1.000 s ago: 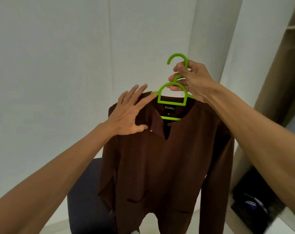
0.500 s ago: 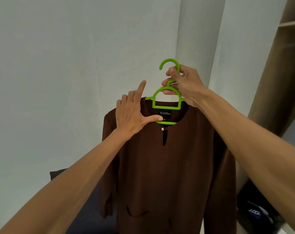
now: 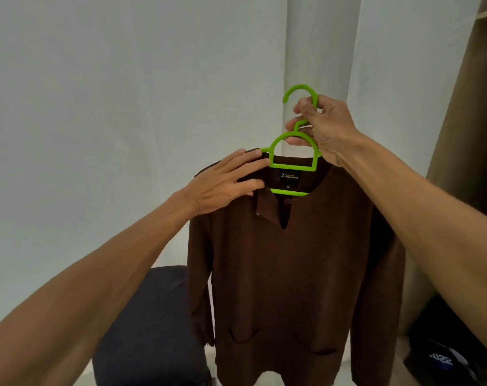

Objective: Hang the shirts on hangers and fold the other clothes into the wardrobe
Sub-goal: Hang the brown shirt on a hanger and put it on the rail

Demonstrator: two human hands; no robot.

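A long-sleeved brown shirt [image 3: 292,268] hangs on a bright green plastic hanger [image 3: 292,157], held up in front of a pale wall. My right hand [image 3: 320,126] grips the hanger's neck just under its hook. My left hand [image 3: 225,182] lies on the shirt's left shoulder by the collar, thumb and fingers pinching the fabric there. The shirt's neck slit is open and one collar flap is turned outward. Two front pockets show near the hem.
A dark navy upholstered seat [image 3: 153,330] stands below and to the left of the shirt. The brown wardrobe frame [image 3: 468,129] rises at the right edge, with a dark folded garment [image 3: 443,355] bearing white print at its bottom.
My left hand has moved from the collar's front edge onto the shirt's left shoulder and closed on the fabric. The hanger and shirt stay held up by my right hand.
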